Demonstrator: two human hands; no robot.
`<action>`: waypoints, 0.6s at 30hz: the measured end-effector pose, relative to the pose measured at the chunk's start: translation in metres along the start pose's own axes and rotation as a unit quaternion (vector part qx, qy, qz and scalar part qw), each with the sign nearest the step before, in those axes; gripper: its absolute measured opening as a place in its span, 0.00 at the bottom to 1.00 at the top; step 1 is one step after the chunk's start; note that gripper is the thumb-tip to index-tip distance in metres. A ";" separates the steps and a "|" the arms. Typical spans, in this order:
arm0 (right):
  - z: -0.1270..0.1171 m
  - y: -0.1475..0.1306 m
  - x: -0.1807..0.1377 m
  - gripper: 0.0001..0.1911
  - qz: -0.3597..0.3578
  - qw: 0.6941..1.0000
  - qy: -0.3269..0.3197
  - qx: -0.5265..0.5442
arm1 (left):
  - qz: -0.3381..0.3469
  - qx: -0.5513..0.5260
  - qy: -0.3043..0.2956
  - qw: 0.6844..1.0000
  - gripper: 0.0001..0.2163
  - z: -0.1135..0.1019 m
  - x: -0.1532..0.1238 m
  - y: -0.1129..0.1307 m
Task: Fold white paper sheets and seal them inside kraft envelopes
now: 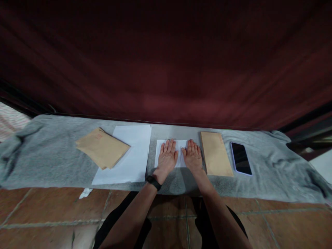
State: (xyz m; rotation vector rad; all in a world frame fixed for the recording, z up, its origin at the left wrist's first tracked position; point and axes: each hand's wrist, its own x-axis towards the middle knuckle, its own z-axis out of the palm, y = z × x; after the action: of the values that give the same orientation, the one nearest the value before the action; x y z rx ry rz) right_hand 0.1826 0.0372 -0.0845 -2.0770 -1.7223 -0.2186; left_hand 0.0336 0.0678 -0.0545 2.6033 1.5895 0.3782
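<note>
A folded sheet of white paper (183, 163) lies crosswise on the grey cloth in front of me. My left hand (168, 155) rests flat on its left part, fingers stretched toward the far edge. On the right part lies my right hand (192, 156), palm down with the fingers out straight. The two thumbs point toward each other with a small gap of paper between them. Just right of my right hand is a stack of brown envelopes (216, 154). Left of my left hand lies a stack of larger white sheets (135, 159), partly covered by several loose brown envelopes (103, 147).
A phone in a pale purple case (241, 158) lies right of the envelope stack. The grey cloth (52, 152) covers a long narrow surface. Behind it rises a dark red panel (166, 86). A white scrap (85, 193) is on the tiled floor (52, 207).
</note>
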 end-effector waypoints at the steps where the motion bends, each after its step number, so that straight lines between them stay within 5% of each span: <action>1: -0.001 -0.001 0.001 0.32 0.005 1.000 -0.006 0.001 | 0.001 -0.003 -0.005 1.000 0.26 0.001 0.000 0.001; 6: -0.012 -0.010 0.007 0.31 0.010 0.999 -0.047 0.024 | -0.003 -0.004 -0.014 1.000 0.26 0.005 0.000 0.001; 12: -0.015 -0.032 0.010 0.28 -0.099 0.983 -0.136 0.076 | 0.009 0.017 -0.048 0.999 0.26 0.003 0.001 0.001; 18: -0.010 -0.040 0.011 0.28 -0.057 0.988 -0.134 0.054 | 0.012 0.010 -0.049 0.999 0.26 0.001 0.003 -0.003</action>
State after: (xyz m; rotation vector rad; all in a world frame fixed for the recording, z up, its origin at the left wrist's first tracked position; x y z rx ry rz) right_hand 0.1480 0.0479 -0.0624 -2.0038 -1.9631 0.1239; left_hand 0.0326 0.0717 -0.0551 2.6138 1.5410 0.2340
